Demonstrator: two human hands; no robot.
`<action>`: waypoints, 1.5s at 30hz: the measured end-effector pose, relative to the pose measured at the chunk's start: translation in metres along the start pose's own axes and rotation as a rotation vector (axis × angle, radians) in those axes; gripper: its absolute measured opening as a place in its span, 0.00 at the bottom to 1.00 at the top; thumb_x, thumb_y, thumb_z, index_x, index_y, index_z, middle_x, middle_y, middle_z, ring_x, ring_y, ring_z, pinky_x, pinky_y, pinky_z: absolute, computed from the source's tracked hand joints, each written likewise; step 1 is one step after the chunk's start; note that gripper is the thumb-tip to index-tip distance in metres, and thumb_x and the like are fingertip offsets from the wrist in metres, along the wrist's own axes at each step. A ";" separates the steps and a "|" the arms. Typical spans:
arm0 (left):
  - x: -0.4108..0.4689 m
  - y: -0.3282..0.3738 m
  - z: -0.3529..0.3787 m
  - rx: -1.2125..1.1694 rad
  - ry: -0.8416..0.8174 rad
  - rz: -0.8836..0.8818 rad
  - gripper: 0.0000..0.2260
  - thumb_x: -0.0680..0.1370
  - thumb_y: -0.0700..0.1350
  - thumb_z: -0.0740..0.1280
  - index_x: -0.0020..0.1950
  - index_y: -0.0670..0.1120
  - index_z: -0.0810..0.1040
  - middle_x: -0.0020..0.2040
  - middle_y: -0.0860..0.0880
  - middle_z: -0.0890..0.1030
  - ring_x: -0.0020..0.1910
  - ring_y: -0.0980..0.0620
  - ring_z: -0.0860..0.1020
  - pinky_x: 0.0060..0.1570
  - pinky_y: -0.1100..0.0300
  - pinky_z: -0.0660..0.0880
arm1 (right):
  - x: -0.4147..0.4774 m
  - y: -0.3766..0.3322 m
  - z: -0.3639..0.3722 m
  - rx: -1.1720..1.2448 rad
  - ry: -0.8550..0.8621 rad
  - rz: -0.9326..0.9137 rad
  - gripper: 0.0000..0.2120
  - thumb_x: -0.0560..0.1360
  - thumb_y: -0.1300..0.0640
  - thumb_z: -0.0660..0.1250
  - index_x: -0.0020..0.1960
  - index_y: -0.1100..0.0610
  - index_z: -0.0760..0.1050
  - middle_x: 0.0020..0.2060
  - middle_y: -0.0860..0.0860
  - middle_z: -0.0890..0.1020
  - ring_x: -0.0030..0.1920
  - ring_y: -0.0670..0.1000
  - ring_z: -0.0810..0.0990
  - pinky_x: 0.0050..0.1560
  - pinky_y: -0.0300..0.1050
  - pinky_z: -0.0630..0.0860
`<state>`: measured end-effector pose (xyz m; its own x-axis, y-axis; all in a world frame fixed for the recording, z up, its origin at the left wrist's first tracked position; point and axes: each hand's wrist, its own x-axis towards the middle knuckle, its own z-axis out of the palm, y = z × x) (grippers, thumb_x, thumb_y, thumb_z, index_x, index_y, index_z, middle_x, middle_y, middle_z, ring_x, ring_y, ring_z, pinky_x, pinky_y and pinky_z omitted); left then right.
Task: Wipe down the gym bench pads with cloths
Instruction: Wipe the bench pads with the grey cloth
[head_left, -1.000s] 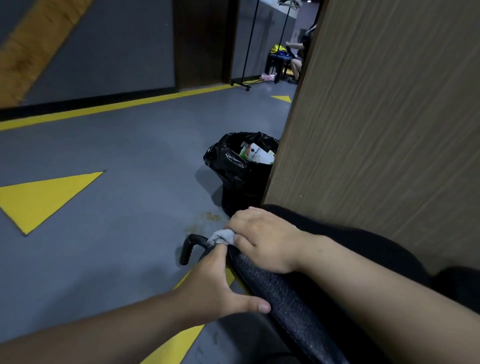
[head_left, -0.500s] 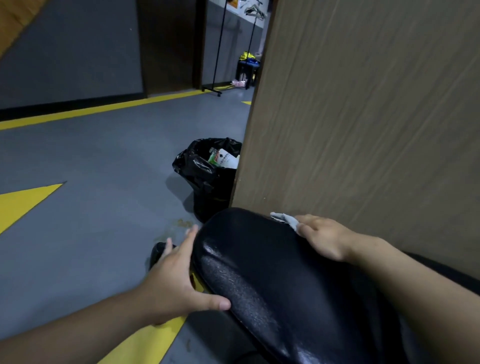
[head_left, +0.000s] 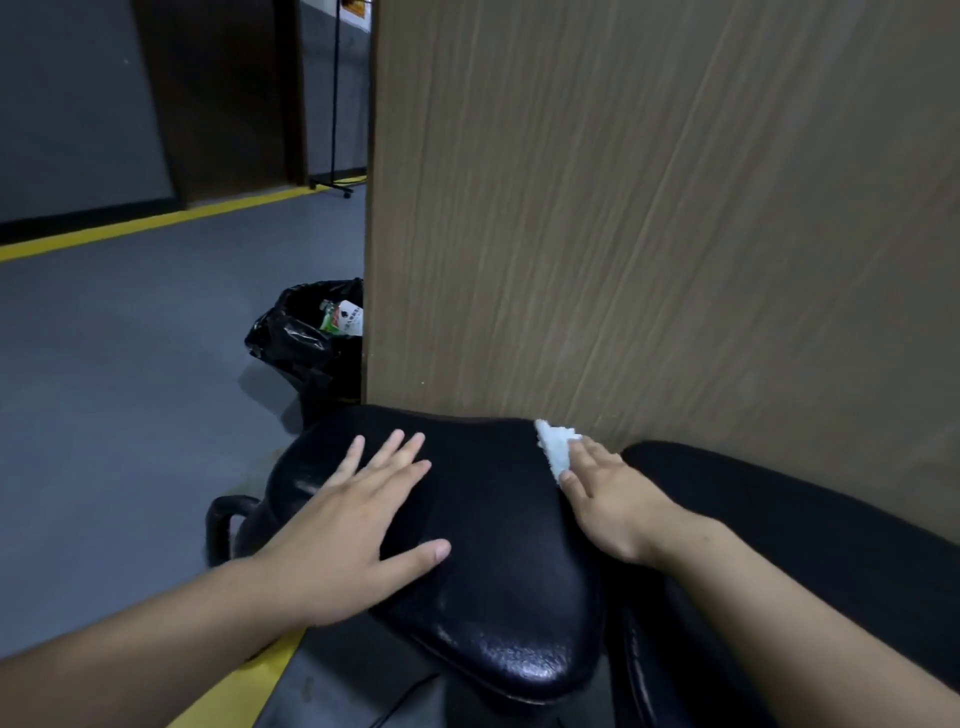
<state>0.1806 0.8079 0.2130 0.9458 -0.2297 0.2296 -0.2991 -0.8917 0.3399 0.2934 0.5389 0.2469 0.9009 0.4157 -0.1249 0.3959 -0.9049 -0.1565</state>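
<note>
My left hand (head_left: 358, 525) lies spread flat on the black seat pad (head_left: 498, 545), steadying it, while my right hand (head_left: 605, 496) presses the white cloth (head_left: 556, 447) under its fingertips at the pad's far right edge. I judge the wiping partway: the long pad (head_left: 810, 540) right of that hand looks untouched.

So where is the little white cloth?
The white cloth is under the right hand, on the far right edge of the black seat pad, next to the wooden wall.
</note>
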 end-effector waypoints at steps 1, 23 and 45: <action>0.004 0.006 0.002 0.017 -0.024 0.013 0.41 0.76 0.73 0.50 0.82 0.51 0.52 0.82 0.57 0.43 0.77 0.65 0.34 0.74 0.62 0.30 | -0.011 -0.002 0.002 -0.004 0.009 -0.048 0.28 0.85 0.50 0.47 0.80 0.60 0.47 0.80 0.56 0.50 0.80 0.52 0.46 0.75 0.41 0.42; 0.045 0.039 -0.013 -0.200 0.258 0.091 0.14 0.74 0.55 0.69 0.54 0.51 0.85 0.45 0.59 0.82 0.44 0.62 0.80 0.50 0.56 0.79 | -0.038 -0.003 -0.027 0.177 0.070 -0.282 0.29 0.73 0.39 0.70 0.72 0.43 0.69 0.60 0.40 0.71 0.64 0.41 0.68 0.65 0.36 0.66; 0.042 0.055 -0.031 -0.262 -0.273 -0.046 0.20 0.71 0.50 0.78 0.60 0.56 0.76 0.50 0.57 0.78 0.40 0.62 0.78 0.40 0.68 0.75 | -0.042 -0.026 -0.036 0.131 -0.099 -0.313 0.35 0.69 0.40 0.75 0.72 0.44 0.67 0.53 0.43 0.76 0.54 0.45 0.76 0.58 0.44 0.76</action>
<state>0.2002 0.7608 0.2697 0.9475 -0.3184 -0.0309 -0.2439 -0.7816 0.5741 0.2514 0.5414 0.2915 0.7150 0.6840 -0.1447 0.6182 -0.7153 -0.3259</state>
